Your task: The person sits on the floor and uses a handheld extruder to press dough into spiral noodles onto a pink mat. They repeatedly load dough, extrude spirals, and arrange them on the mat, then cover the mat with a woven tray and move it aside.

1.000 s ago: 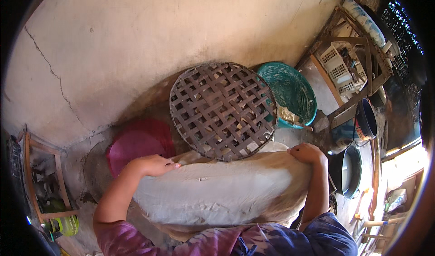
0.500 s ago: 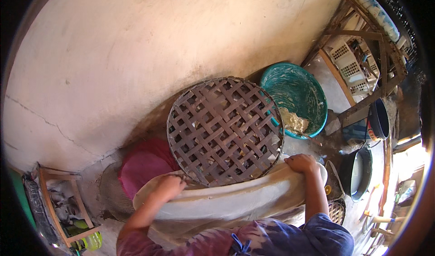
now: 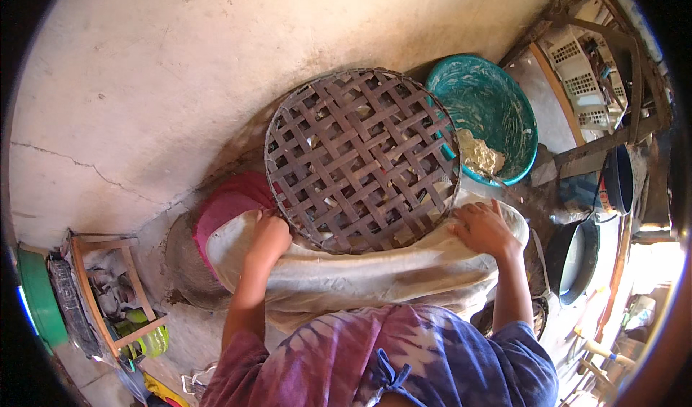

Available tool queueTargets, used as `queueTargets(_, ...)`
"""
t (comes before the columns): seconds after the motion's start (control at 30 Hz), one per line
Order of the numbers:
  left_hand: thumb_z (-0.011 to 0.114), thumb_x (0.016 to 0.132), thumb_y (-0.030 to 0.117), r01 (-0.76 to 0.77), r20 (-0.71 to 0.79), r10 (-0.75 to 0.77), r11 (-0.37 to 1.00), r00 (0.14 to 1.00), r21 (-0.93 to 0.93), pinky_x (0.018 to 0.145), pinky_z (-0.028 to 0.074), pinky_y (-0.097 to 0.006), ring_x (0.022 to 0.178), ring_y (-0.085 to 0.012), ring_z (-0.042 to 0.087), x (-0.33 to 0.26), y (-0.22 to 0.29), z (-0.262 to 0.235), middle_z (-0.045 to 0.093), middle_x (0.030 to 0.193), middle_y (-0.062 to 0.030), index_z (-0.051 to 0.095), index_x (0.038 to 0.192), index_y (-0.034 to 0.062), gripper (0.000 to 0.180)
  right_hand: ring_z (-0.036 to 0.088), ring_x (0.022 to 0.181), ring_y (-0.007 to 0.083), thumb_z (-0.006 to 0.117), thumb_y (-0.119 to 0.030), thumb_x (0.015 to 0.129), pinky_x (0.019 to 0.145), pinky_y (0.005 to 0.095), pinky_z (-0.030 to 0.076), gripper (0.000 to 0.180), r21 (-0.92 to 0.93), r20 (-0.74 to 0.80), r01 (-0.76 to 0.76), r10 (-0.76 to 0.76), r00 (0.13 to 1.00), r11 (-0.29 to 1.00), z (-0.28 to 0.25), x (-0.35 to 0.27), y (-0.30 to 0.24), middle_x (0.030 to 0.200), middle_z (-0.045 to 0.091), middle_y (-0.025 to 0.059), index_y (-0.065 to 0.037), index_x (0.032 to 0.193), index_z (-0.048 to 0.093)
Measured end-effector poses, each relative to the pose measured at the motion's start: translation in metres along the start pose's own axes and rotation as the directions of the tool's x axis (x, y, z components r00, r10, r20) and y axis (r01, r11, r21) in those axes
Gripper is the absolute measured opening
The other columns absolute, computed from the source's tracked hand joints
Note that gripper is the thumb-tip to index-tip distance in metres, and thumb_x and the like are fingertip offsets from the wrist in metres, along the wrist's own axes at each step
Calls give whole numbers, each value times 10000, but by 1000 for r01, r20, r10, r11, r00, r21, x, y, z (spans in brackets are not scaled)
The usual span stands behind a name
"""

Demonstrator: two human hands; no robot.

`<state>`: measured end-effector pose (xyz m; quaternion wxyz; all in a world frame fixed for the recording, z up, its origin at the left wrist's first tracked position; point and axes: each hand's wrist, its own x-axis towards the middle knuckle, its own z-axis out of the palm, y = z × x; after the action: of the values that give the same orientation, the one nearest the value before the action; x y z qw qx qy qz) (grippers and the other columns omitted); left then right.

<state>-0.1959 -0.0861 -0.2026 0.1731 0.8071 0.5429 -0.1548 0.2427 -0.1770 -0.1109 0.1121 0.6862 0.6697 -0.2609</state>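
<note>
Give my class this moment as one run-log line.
left hand: on pale cloth, grip unclear | right hand: spread on cloth | woven rack: beyond cloth | teal basin: beyond right hand

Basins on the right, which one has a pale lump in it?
The teal basin, partly behind the woven tray. Its pale lump sets it apart; the black basin shows none.

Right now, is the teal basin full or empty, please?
Partly filled: the teal basin holds a pale mass; much of its smeared inside is exposed.
</note>
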Motion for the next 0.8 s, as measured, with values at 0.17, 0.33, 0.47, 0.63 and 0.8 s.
queueTargets(0.17, 576, 924, 361, -94, -81, 77, 971, 994, -222, 1137, 215, -543, 1191, -262, 542, -63, 17, -20, 667, 1159, -79, 706, 1068, 117, 311, 355, 1397, 337, 549, -509, 911, 1177, 559, 122, 512, -32, -82, -11, 8, 997, 999, 6, -41, -19, 1409, 517, 106, -190, 1308, 608)
queueTargets(0.33, 555, 919, 457, -41, -182, 67, 988, 981, 147, 1138, 209, -565, 1226, -252, 526, -63, 19, -29, 666, 1194, -42, 723, 1057, 170, 360, 378, 1374, 351, 603, -535, 863, 1171, 570, 146, 519, -134, -79, -1, -10, 997, 991, 15, -39, -17, 1402, 525, 98, -212, 1268, 639)
queueTargets(0.47, 595, 899, 393, -40, -170, 23, 995, 985, -97, 1071, 320, -565, 1022, -280, 646, -48, -6, -39, 709, 973, -103, 735, 946, 103, 326, 478, 1298, 313, 623, -494, 857, 1134, 553, 239, 430, -108, -71, -55, 47, 996, 993, 24, -19, 3, 1340, 585, 80, -242, 1200, 684)
queueTargets(0.63, 571, 842, 153, 3, -197, -17, 998, 980, -70, 945, 442, -493, 934, -374, 657, -18, -11, -26, 683, 903, -232, 699, 885, 4, 201, 583, 1181, 299, 599, -483, 872, 1066, 547, 340, 395, 106, 15, 7, -9, 1000, 994, 44, 18, 49, 1254, 648, 68, -220, 1143, 715)
queueTargets(0.8, 573, 804, 122, 172, -30, -182, 964, 983, -203, 901, 480, -477, 1022, -403, 635, 7, -22, 8, 661, 1012, -274, 674, 977, -45, 261, 550, 1234, 308, 534, -556, 888, 1109, 478, 317, 533, -95, 204, -3, 22, 979, 995, 75, 61, 41, 1311, 612, 90, -196, 1266, 640)
